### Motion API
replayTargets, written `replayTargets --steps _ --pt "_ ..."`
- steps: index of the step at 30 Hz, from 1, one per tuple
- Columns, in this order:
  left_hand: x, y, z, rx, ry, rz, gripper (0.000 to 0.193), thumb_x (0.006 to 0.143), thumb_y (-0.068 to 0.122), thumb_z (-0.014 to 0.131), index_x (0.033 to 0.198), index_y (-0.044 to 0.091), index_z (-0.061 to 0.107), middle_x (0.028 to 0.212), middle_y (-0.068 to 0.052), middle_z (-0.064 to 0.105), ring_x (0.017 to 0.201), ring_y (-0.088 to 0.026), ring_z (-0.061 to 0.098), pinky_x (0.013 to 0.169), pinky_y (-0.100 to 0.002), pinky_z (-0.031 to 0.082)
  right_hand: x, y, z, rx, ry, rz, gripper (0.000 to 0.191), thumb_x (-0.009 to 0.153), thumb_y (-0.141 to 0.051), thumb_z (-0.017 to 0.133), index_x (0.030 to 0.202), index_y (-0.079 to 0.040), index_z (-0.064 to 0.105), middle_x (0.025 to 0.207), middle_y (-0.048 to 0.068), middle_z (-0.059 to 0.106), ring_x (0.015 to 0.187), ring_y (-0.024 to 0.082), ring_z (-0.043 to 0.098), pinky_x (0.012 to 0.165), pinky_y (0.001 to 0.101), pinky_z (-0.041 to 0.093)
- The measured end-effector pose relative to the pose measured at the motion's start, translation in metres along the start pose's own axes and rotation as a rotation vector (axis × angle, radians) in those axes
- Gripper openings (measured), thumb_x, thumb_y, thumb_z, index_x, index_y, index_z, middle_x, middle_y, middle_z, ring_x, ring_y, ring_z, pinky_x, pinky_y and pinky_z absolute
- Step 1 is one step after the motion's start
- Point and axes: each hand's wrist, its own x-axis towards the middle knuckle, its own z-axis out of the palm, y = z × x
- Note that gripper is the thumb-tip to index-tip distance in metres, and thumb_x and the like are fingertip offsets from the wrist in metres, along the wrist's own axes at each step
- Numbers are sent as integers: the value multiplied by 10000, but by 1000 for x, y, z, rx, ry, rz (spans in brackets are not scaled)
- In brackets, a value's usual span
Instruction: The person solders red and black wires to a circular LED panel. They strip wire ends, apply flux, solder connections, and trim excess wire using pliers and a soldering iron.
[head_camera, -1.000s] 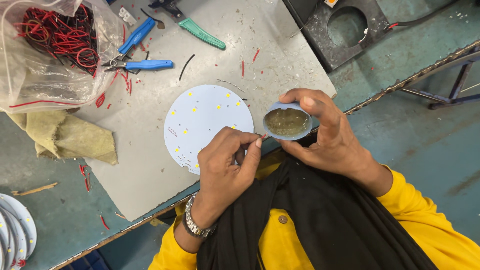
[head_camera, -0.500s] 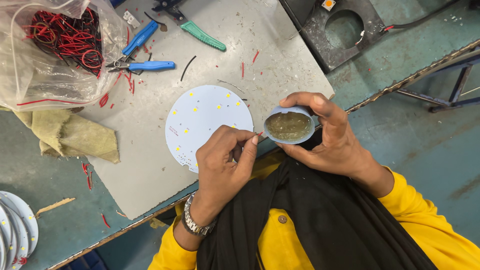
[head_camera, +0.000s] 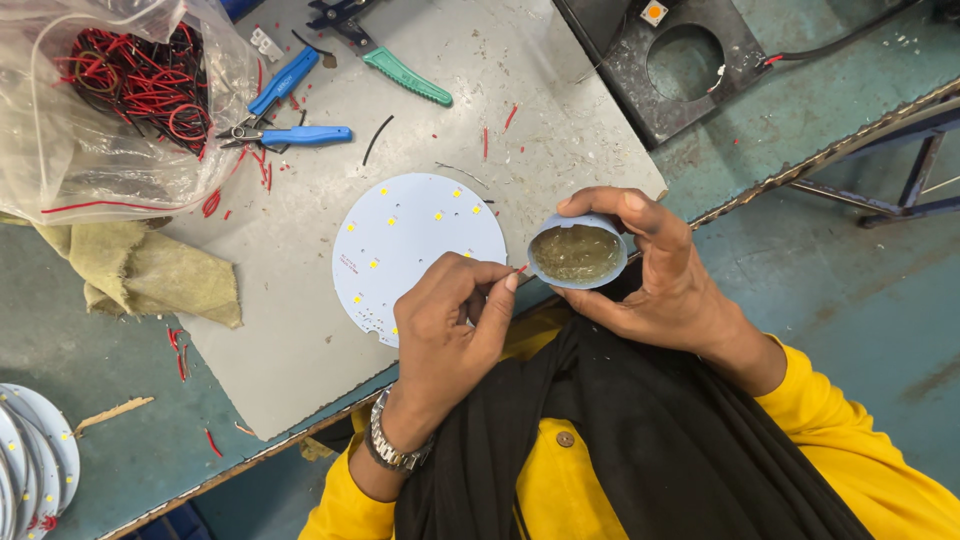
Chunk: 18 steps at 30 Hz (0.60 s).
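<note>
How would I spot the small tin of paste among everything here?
Start at the white round board lying on the grey sheet. Just right of it, the right hand cups a small pale blue tin off the table. Unlike the flat board, it is filled with murky olive-brown paste.

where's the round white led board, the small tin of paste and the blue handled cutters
round white LED board (head_camera: 405, 240), head view, on its bare white face
small tin of paste (head_camera: 577, 252), head view, on the paste surface
blue-handled cutters (head_camera: 300, 135), head view, on one blue handle
</note>
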Motion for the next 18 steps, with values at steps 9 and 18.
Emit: replayTargets --steps 9,18 --pt "2 -1 1 -6 36 -26 33 935 41 746 944 24 719 805 -33 664 577 -79 578 531 -233 432 -1 2 -1 1 0 0 1150 815 84 827 1587 -338 86 1380 205 540 1197 268 671 975 365 615" --pt "3 -1 1 2 3 7 32 933 44 749 940 26 723 781 -24 640 570 -77 558 532 -234 432 0 3 0 -35 13 -2 1111 810 79 829 1583 -282 117 1371 210 539 1237 294 652 997 381 609"
